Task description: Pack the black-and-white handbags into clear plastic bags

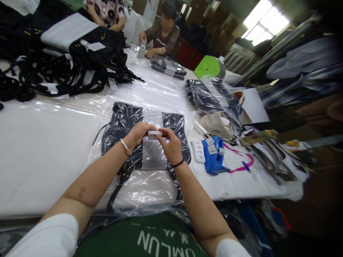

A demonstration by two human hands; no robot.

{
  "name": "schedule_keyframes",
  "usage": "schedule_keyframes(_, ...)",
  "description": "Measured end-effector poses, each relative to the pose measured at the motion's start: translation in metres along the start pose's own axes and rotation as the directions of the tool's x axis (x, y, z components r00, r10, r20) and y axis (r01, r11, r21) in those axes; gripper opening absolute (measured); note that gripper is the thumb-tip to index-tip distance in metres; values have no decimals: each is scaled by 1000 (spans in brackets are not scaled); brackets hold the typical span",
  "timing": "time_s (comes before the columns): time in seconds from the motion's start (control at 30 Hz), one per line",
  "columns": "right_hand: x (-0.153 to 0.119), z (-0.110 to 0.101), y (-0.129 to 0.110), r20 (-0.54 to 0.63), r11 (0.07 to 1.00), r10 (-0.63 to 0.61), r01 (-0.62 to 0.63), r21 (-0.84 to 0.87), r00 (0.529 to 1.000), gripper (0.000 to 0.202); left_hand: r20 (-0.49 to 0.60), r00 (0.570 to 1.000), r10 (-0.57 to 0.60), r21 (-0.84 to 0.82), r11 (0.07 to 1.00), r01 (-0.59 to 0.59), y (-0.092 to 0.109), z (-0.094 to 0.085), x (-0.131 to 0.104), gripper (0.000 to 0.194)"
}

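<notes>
We're pinching the label stack (pixel 154 134) between the fingers of left hand (pixel 138 133) and right hand (pixel 172 147), above the wrapped bag (pixel 175 123); blue dispenser (pixel 211 157) towards three o'clock, and thin labels need light fingertips

A heap of black straps and bags (pixel 107 43) lies at the far left of the worktop (pixel 40 142). Across from it, two people sit or stand: one in a spotted top (pixel 107 10), one in a dark patterned top (pixel 171 39). To the right are a green plastic piece (pixel 206 66), wrapped dark bags (pixel 199 94), a beige pouch (pixel 215 124) and a pink strap (pixel 250 162). Beyond, a bright window (pixel 264 23).
</notes>
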State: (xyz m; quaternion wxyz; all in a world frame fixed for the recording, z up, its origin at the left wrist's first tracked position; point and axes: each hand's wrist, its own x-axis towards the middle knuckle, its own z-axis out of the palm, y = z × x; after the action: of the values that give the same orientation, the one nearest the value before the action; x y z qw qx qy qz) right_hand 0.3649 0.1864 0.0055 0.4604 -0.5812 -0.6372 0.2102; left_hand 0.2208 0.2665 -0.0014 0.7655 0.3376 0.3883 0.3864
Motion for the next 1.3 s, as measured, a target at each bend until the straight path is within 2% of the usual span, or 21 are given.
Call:
schedule_keyframes(0.4,-5,3,8,-19,994,68,-66,83,998,15,-38,999,9,18,1000,-8,-8,4,2,13)
schedule_keyframes(0.6,-5,2,8,-13,980,115,-111,163,993,27,-50,999,15,8,1000,-14,-11,3,5,16)
schedule_keyframes(0.73,-5,2,9,-72,991,98,-91,96,993,18,-68,997,27,-10,1000,-27,-10,4,5,16)
schedule_keyframes(0.93,-5,6,18,-133,990,70,-53,130,989,18,-93,995,19,-39,999,-23,-15,4,7,13)
schedule_keyframes(1.03,-3,11,20,-136,993,57,-42,111,989,20,-102,994,25,-85,996,-34,-17,0,13,13)
schedule_keyframes(1.1,4,15,21,-129,982,79,-55,178,988,22,-157,986,56,-148,986,-79,-13,-10,21,17)
schedule_keyframes(1.17,18,23,24,-151,950,130,-79,303,980,26,-286,953,103,-211,963,-167,-6,-30,31,20)
schedule_keyframes(1.2,27,29,27,-166,925,171,-100,367,971,28,-389,913,125,-242,942,-232,-1,-43,37,20)
schedule_keyframes(1.3,60,55,37,-134,837,335,-229,496,933,37,-671,731,124,-323,838,-439,13,-84,51,16)
